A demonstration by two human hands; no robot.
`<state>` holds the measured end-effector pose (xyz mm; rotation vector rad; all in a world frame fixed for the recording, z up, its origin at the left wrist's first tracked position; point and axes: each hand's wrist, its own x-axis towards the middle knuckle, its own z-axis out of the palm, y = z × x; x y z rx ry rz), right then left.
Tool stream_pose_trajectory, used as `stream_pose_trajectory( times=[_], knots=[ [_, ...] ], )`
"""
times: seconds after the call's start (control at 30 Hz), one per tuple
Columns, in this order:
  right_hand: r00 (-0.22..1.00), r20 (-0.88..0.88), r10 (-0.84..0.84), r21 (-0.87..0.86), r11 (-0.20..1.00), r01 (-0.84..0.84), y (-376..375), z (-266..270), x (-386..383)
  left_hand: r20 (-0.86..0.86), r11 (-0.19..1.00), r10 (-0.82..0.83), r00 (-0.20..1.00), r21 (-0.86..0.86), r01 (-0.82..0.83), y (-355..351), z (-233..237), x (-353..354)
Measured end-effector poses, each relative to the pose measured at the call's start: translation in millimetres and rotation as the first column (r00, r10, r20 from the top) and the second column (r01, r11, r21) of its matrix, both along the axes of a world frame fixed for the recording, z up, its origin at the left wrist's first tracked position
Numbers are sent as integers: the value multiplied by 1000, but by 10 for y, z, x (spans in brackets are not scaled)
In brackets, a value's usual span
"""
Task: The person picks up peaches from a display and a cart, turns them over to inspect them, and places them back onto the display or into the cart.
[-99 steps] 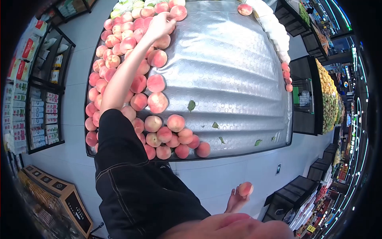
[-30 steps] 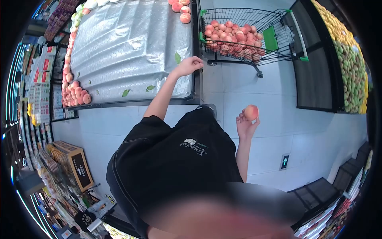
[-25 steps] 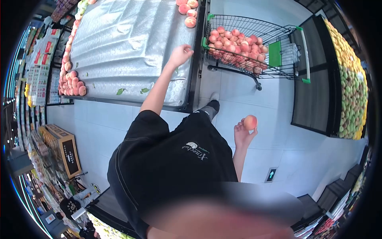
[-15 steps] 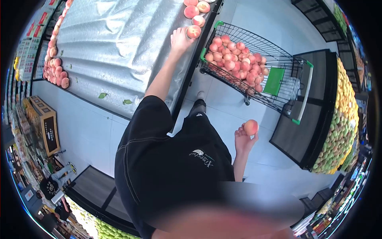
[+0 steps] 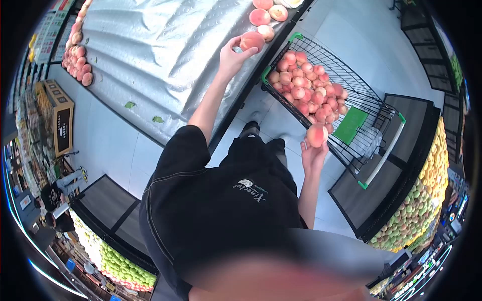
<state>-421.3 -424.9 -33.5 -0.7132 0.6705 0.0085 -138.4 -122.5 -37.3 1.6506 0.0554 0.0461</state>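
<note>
A peach (image 5: 252,42) sits in the fingers of my left hand (image 5: 232,59), over the silver-covered display table (image 5: 150,65) near its right edge. Several other peaches (image 5: 260,17) lie just beyond it along that edge. My right hand (image 5: 314,154) holds another peach (image 5: 317,135) at its fingertips, at the near side of the shopping cart (image 5: 346,75). Inside the cart is a heap of peaches (image 5: 306,90), with a green panel (image 5: 351,125) beside the heap.
A row of peaches (image 5: 79,65) lines the table's far left edge. Fruit stands with green fruit (image 5: 120,263) and yellow fruit (image 5: 436,163) are at lower left and right. A cardboard box (image 5: 60,118) stands at left. Another person (image 5: 52,198) is at lower left.
The view has shifted and turned relative to the table and cart. My right hand with its peach has come closer to the cart. My left hand's fingers are now around the peach at the table edge.
</note>
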Motion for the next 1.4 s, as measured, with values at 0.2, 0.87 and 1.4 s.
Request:
stream_pose_trajectory(
  times=[0.2, 0.87, 1.4],
  knots=[
    [947, 262, 188, -89, 981, -170, 195, 688, 898, 188, 638, -132, 973, -736, 228, -309, 1099, -877],
    [560, 598, 573, -436, 819, -373, -326, 1972, 1203, 314, 537, 160, 936, -823, 184, -1361, 2265, -2094],
    [358, 690, 629, -722, 636, 274, -597, 2234, 1202, 792, 806, 312, 525, 72, -588, -1581, 2402, -2450]
  ],
)
